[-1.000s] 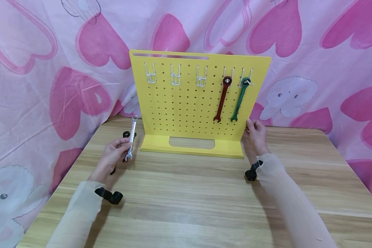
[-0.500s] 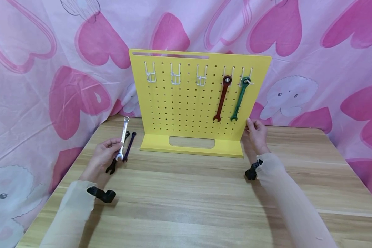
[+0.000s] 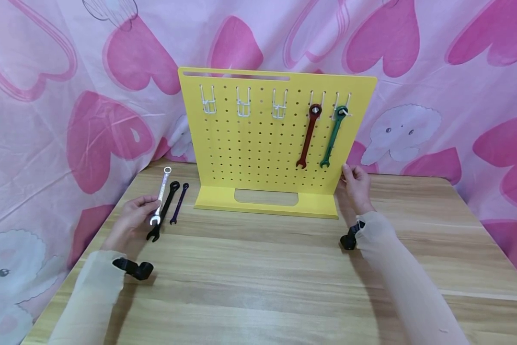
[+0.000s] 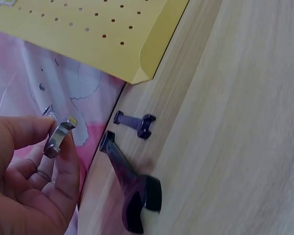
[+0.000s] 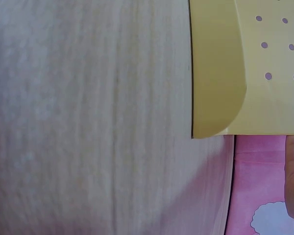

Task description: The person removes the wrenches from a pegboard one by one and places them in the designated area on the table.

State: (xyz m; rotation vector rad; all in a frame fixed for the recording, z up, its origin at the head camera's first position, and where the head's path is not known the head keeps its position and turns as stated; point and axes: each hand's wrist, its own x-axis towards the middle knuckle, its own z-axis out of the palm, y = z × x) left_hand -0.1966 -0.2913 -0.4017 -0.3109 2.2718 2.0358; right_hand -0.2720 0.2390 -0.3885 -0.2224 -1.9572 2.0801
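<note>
Now | left hand (image 3: pixel 131 215) pinches silver wrench (image 3: pixel 164 186), any lettering unreadable | right hand (image 3: pixel 358 190) grips pegboard (image 3: pixel 265 143)

"What's worn behind the left grip (image 3: pixel 131 215)?"

"A pale cream, thin-looking cloth sleeve (image 3: pixel 83 297); its loose cuff ends just behind the wrist."

"And the black thing there?"

"A small black wrist-worn unit (image 3: pixel 134 269): a band over the cuff, with a rounded block standing out on the side toward the other arm."

"Same behind the right grip (image 3: pixel 356 184)?"

"Yes, a matching cream cloth sleeve (image 3: pixel 407 268) with a slightly rippled cuff, and a second black banded unit (image 3: pixel 352 235). Further back, the cloth bears a small pale mark (image 3: pixel 443 331)."
</note>
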